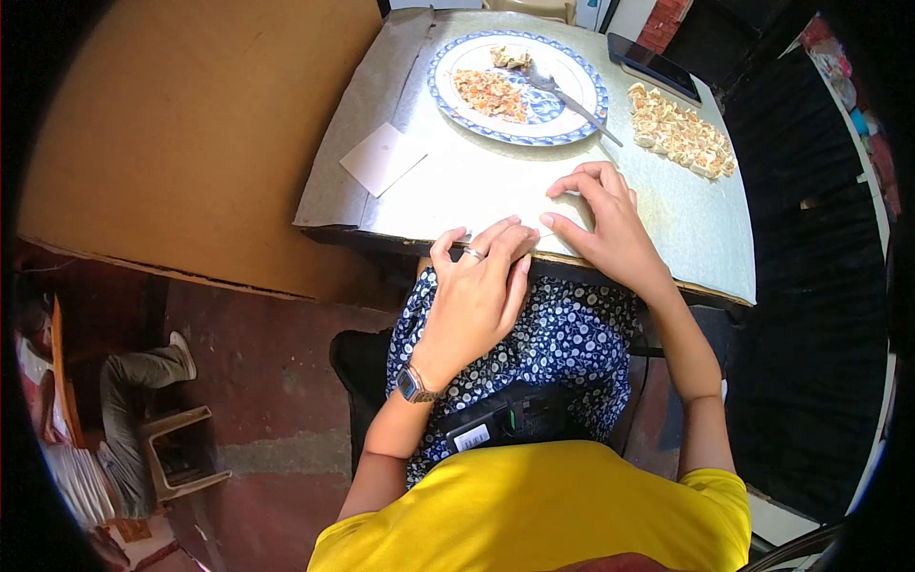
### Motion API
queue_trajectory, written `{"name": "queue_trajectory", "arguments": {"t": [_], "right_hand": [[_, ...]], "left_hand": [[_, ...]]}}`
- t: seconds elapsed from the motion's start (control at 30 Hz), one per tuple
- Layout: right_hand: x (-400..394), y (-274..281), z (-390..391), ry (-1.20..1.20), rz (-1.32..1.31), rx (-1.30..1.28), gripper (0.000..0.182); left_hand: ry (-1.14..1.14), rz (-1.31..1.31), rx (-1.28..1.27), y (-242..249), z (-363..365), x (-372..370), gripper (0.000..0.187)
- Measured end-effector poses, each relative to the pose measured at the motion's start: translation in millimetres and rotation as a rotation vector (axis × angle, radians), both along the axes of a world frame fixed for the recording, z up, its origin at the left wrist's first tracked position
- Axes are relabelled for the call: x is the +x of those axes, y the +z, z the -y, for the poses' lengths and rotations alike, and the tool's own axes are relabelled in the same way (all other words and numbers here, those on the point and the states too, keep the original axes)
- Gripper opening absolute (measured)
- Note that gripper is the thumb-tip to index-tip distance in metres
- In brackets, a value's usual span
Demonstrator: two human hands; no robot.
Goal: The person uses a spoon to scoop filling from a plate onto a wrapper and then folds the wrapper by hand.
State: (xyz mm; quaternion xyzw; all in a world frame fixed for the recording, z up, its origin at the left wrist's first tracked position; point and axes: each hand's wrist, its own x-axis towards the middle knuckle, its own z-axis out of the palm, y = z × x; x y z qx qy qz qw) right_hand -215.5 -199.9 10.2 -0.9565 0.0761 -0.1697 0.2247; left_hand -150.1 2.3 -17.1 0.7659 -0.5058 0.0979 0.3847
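On my feed, the plate (439, 88) sits toward the far side of the tabletop (672, 229), minced food (489, 96) in it, the spoon (579, 112) in there too, handle out over the near right rim. Over right, I've got the dumplings (681, 133) beside the plate, the phone (656, 67) just behind them. Across to the left, nearer the front than the plate, lies a sheet (383, 159). And up front, left hand (478, 286) and right hand (612, 227), side by side at the near edge.

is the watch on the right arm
No, the watch is strapped just behind the left hand, and none shows behind the right hand.
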Motion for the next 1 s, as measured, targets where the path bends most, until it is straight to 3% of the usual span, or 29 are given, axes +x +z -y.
{"name": "queue_trajectory", "arguments": {"t": [0.2, 0.43, 0.63, 0.73, 0.87, 1.0], "right_hand": [[-1.9, -2.4, -2.2, -0.003, 0.021, -0.015, 0.035], [0.4, -2.5, 0.0, -0.01, -0.005, -0.026, 0.036], [-0.6, -2.3, -2.7, -0.003, 0.092, -0.03, 0.027], [-13.8, 7.7, 0.4, 0.01, 0.197, 0.167, 0.02], [-42.6, 9.1, -13.4, 0.142, 0.14, -0.238, 0.028], [-49.1, 2.1, -32.5, 0.139, 0.008, -0.37, 0.041]], "left_hand": [[0.048, 0.005, -0.116, -2.7, 0.2, -2.2, 0.033], [0.024, 0.011, -0.051, -5.8, 1.7, 3.1, 0.04], [0.008, -0.011, -0.052, -1.7, 0.5, 5.9, 0.042], [-0.009, -0.008, -0.082, -0.8, -0.6, 5.0, 0.043], [-0.04, -0.009, -0.013, -0.4, -0.3, -2.2, 0.045], [-0.014, 0.041, 0.024, -1.3, 0.3, -6.2, 0.044]]}}
